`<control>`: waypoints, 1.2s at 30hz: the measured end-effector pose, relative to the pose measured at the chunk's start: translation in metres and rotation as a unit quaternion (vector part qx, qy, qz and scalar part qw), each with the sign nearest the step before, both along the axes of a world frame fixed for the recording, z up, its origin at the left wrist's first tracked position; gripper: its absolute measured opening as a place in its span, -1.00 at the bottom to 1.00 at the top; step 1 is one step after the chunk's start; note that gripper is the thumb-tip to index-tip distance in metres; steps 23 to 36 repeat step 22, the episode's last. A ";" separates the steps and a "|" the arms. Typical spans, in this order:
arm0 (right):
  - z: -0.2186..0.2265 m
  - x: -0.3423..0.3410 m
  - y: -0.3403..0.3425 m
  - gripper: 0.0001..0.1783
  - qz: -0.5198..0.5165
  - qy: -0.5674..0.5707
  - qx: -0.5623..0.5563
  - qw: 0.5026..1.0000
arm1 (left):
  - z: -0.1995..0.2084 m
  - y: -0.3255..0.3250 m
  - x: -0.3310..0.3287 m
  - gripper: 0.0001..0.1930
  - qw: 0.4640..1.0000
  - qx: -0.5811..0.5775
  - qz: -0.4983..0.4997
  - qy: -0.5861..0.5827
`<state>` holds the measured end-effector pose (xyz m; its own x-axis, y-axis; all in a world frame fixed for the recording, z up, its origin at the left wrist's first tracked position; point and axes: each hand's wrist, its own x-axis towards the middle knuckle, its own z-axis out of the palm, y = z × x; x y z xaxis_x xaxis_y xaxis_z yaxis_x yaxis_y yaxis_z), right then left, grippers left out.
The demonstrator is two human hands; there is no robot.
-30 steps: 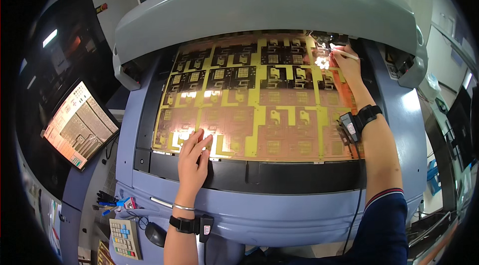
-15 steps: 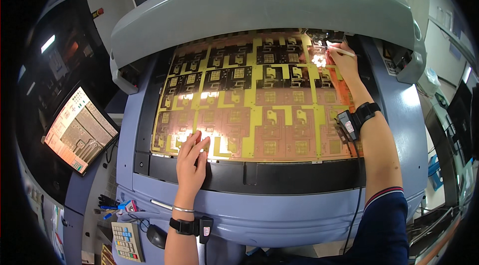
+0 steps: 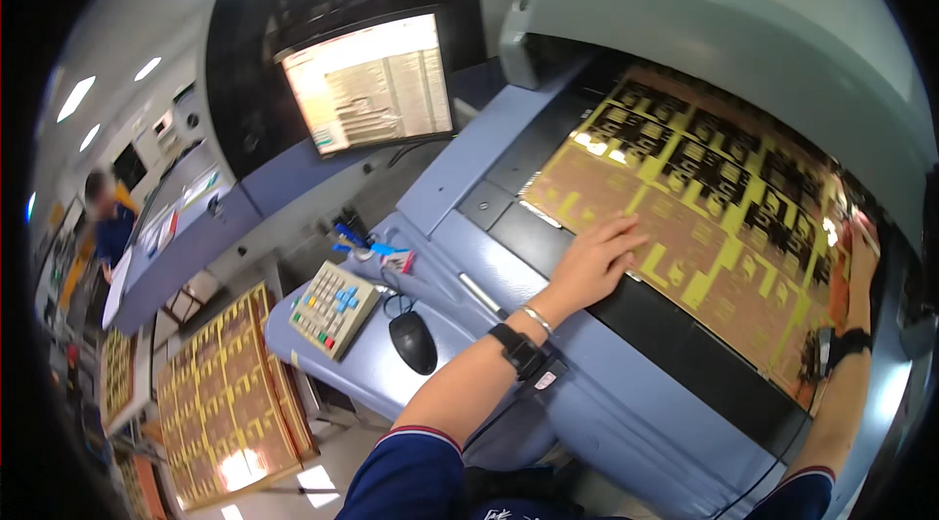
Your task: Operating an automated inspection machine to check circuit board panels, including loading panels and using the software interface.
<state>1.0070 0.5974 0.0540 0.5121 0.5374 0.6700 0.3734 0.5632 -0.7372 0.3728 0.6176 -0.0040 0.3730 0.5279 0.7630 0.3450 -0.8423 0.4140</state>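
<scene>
A large copper and yellow circuit board panel (image 3: 675, 241) with repeated dark and pinkish patterns lies on the black bed of a blue machine. My left hand (image 3: 597, 261) rests near the panel's near-left edge, fingers stretched out and holding nothing. At the panel's far right corner, close under the machine's grey cover, my right hand (image 3: 862, 261) is closed around a slim white pen-like tool (image 3: 865, 228). Its tip is lost in blur and glare.
The curved grey cover (image 3: 704, 36) spans the panel's far side. To the left are a lit monitor (image 3: 377, 80), a beige keypad (image 3: 335, 310) and a black mouse (image 3: 413, 342). Stacked panels (image 3: 220, 403) lie lower left; another person (image 3: 115, 222) is farther back. A cable trails from my right wrist.
The view has swung left, bringing the monitor, stacked panels and the other person into sight. My left hand stays at the panel's near edge; my right stays at the far right corner.
</scene>
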 end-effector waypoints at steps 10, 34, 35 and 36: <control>-0.006 -0.005 0.009 -0.77 0.053 -0.021 -0.038 0.998 | -0.004 -0.009 -0.010 -0.68 1.000 -0.016 0.002 -0.001; -0.059 0.015 -0.064 -0.68 0.087 -0.096 -0.113 0.985 | -0.008 -0.004 -0.012 -0.67 1.000 -0.023 0.017 0.012; -0.059 0.015 -0.064 -0.68 0.087 -0.096 -0.113 0.985 | -0.008 -0.004 -0.012 -0.67 1.000 -0.023 0.017 0.012; -0.059 0.015 -0.064 -0.68 0.087 -0.096 -0.113 0.985 | -0.008 -0.004 -0.012 -0.67 1.000 -0.023 0.017 0.012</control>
